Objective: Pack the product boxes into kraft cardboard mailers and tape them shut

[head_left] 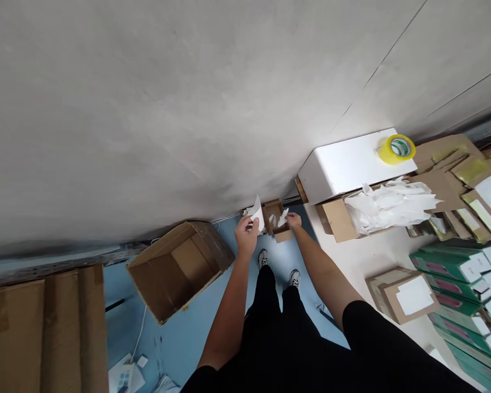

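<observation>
My left hand (245, 233) is shut on a white paper sheet (256, 214), which sticks up from my fingers. My right hand (293, 221) pinches a smaller piece of white paper (283, 218) over a small open cardboard box (281, 234). That box stands on the floor between my hands, with more white paper crumpled inside it. Its far side is partly hidden by the paper.
A large open cardboard box (180, 267) lies tilted on the blue floor at left, near flat cardboard sheets (41, 333). At right are a white foam block (343, 169), yellow packing tape (396, 148), crumpled white paper (388, 206), and stacked green boxes (462, 267).
</observation>
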Available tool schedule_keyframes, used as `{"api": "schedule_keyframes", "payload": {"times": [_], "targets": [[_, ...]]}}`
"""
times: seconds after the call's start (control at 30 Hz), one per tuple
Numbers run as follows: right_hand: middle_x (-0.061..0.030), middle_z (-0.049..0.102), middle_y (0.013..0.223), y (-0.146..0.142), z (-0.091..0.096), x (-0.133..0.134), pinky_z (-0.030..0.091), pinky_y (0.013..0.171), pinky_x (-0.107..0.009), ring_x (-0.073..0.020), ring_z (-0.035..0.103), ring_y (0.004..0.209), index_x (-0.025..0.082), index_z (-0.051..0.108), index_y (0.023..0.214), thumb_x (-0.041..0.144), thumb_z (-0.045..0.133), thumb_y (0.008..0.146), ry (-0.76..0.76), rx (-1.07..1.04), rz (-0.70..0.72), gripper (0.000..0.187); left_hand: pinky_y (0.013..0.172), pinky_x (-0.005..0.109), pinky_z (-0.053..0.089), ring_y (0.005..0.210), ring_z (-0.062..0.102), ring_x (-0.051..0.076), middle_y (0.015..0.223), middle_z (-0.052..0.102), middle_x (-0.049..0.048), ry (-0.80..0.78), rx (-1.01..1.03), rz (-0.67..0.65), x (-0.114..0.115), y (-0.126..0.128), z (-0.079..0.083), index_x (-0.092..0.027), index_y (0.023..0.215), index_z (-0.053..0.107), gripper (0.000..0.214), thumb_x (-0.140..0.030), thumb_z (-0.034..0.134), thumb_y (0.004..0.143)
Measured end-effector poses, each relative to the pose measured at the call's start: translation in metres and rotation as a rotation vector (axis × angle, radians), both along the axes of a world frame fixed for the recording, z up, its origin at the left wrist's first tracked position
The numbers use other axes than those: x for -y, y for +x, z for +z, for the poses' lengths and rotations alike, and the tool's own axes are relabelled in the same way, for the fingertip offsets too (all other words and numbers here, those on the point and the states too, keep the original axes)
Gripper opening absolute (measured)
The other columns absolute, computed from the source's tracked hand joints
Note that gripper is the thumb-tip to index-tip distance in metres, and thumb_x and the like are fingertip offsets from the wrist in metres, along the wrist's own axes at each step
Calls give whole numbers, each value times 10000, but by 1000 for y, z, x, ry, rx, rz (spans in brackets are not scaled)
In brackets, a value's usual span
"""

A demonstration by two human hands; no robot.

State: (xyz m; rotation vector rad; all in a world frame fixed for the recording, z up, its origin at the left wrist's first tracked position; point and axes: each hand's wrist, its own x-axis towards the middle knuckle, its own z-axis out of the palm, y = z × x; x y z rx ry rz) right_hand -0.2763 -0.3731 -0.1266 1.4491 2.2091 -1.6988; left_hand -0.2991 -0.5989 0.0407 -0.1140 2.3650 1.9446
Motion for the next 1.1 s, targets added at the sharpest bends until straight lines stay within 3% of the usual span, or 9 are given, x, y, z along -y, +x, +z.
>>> {"api": "schedule_keyframes", "payload": {"times": [0.17, 0.3, 0.4, 0.53, 0.67, 0.83, 1.0, 1.1], "targets": [[-90, 740, 805, -1, 1, -14, 505, 810, -358, -262, 702, 889, 209, 621, 642, 218, 695, 623, 30, 143, -79, 77, 727, 270, 511, 861, 630, 183, 971, 704, 73, 13, 1, -61, -2, -11, -5, -197, 816, 737, 274, -458, 689, 883], [-94, 770, 945, 12, 16, -4, 520, 919, -368, -255, 710, 975, 207, 690, 808, 243, 663, 657, 31, 62, -91, 158, 727, 281, 521, 872, 634, 193, 984, 709, 80, 15, -8, -71, -8, -10, -6, -206, 832, 750, 250, -448, 705, 875], [-74, 773, 999, 29, 41, 7, 526, 953, -351, -216, 707, 971, 213, 704, 898, 311, 650, 700, 16, -132, -73, 227, 723, 287, 525, 862, 637, 197, 979, 713, 77, 15, -36, -94, -16, -2, -9, -215, 836, 757, 233, -440, 709, 874], [-72, 761, 1002, 61, 101, 15, 535, 903, -353, -220, 684, 945, 213, 719, 979, 447, 649, 788, 55, -373, -69, 309, 720, 289, 525, 812, 642, 183, 966, 711, 69, -11, -98, -131, -36, 17, -4, -220, 840, 756, 230, -441, 703, 877], [-49, 742, 924, 104, 174, 10, 518, 805, -323, -220, 665, 885, 234, 745, 900, 494, 657, 856, 115, -491, -38, 278, 762, 307, 539, 861, 658, 202, 990, 708, 90, -50, -227, -241, -73, 51, 17, -223, 886, 760, 214, -426, 691, 891], [-20, 714, 793, 170, 242, -12, 505, 738, -313, -206, 630, 773, 232, 750, 807, 555, 658, 870, -7, -603, -49, 342, 877, 351, 533, 905, 664, 230, 934, 693, 96, -79, -489, -464, -136, 111, 48, -244, 884, 764, 123, -359, 719, 882], [8, 632, 671, 247, 278, -47, 468, 662, -287, -171, 560, 676, 207, 700, 711, 576, 741, 778, -46, -651, -357, 378, 890, 373, 516, 914, 661, 252, 904, 674, 102, -112, -760, -606, -199, 177, 74, -237, 901, 732, 103, -340, 729, 893], [14, 611, 647, 297, 285, -73, 462, 687, -286, -162, 552, 674, 198, 684, 691, 560, 747, 763, -48, -711, -605, 375, 875, 372, 522, 928, 666, 259, 908, 684, 95, -78, -848, -826, -230, 218, 87, -238, 925, 705, 206, -399, 802, 841]]}}
